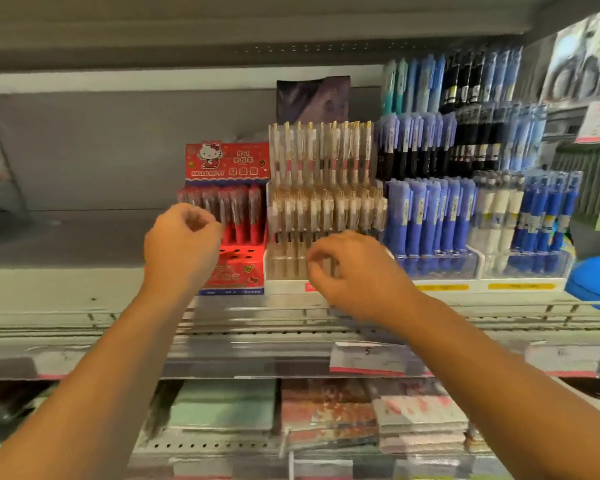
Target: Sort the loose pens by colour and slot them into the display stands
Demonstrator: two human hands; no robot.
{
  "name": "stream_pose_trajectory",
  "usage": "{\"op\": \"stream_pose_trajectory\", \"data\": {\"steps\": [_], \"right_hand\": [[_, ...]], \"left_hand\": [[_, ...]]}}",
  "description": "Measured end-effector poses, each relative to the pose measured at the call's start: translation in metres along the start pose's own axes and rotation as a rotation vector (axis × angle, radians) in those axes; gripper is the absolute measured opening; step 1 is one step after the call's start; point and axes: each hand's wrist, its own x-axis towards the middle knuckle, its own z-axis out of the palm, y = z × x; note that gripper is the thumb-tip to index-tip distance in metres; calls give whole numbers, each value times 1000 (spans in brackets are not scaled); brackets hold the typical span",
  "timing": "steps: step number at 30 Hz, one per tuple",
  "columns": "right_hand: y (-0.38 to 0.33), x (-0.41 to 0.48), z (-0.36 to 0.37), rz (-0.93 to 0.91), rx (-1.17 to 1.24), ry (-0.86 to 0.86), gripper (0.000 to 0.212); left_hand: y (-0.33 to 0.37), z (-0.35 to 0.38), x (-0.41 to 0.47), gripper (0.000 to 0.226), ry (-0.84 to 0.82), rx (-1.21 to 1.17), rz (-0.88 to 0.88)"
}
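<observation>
A red Hello Kitty display stand (232,271) holds red pens (238,211) in its back rows, and its front holes are bare. My left hand (181,244) hovers in front of its left side with fingers curled; I see nothing held in it. Beside it a white stand (284,285) carries tiers of clear and gold pens (323,174). My right hand (354,275) hangs in front of that stand's lower row, fingers loosely curled, thumb and forefinger close together. Whether it pinches a pen is not visible.
Right of the white stand are blue pens (430,216) and white and blue pens (527,216) in clear stands. The grey shelf (66,244) stretches left. A blue object (596,282) sits at far right. Price tags (368,358) line the shelf edge, with notebooks (326,410) below.
</observation>
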Motion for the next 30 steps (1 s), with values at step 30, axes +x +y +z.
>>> {"op": "stream_pose_trajectory", "data": {"steps": [30], "right_hand": [[-61,25,44,316,189,102,31]], "left_hand": [[-76,-36,59,15,-485,154,-180]]}}
